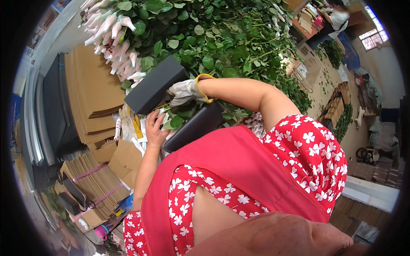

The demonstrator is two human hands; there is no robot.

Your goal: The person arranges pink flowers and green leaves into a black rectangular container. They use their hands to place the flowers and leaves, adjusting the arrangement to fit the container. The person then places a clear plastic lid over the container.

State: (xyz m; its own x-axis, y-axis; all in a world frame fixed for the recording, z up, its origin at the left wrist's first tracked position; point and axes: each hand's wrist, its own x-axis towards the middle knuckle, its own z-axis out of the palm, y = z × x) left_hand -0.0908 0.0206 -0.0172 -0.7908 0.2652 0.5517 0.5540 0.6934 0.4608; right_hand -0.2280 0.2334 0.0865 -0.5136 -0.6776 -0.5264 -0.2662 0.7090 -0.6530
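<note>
My left hand [156,129] is bare, its fingers apart and slightly bent, close to the lower end of a dark ribbed panel [156,84]. My right hand [183,93] wears a pale work glove with a yellow cuff. Its fingers are curled beside that panel's edge, just above leafy rose stems [177,120]; what they hold is hidden. A smooth black panel [195,128] stands on the near side of the stems, next to my apron. Whether the two panels are joined does not show.
A big heap of leafy rose stems [213,47] lies ahead, with rose buds in white net sleeves [113,32] at its left. Brown cardboard sheets [92,81] and a strapped cardboard stack [96,183] are on the left. Another person [337,21] stands at the far right.
</note>
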